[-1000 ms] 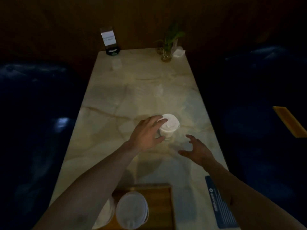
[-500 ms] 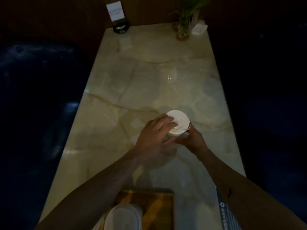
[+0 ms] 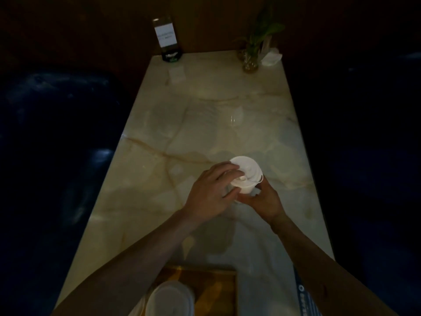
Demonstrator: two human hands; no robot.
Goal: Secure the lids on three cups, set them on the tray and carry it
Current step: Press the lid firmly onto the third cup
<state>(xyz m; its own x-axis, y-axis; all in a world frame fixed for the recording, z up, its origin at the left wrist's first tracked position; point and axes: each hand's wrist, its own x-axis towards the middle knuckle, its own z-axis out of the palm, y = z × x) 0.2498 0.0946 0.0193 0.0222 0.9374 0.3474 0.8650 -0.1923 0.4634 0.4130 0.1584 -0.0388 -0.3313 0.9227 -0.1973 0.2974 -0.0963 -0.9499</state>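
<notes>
A long pale marble-patterned table (image 3: 205, 124) with brown veining runs between dark blue padded benches (image 3: 57, 156) and ends at a dark wood wall. The lighting is dim. At the far end stand a clear card holder on a black base (image 3: 167, 42), a green plant in a small glass vase (image 3: 251, 58) and a white napkin stack (image 3: 271, 58).

A small white paper cup with a white plastic lid (image 3: 247, 175) stands mid-table. The left hand (image 3: 209, 195) curls over the lid's near-left edge, fingers gripping. The right hand (image 3: 265, 200) wraps around the cup body from below.

At the near edge, a brown wooden tray (image 3: 218, 286) holds a white-lidded cup (image 3: 169, 299), partly hidden by the left forearm.
</notes>
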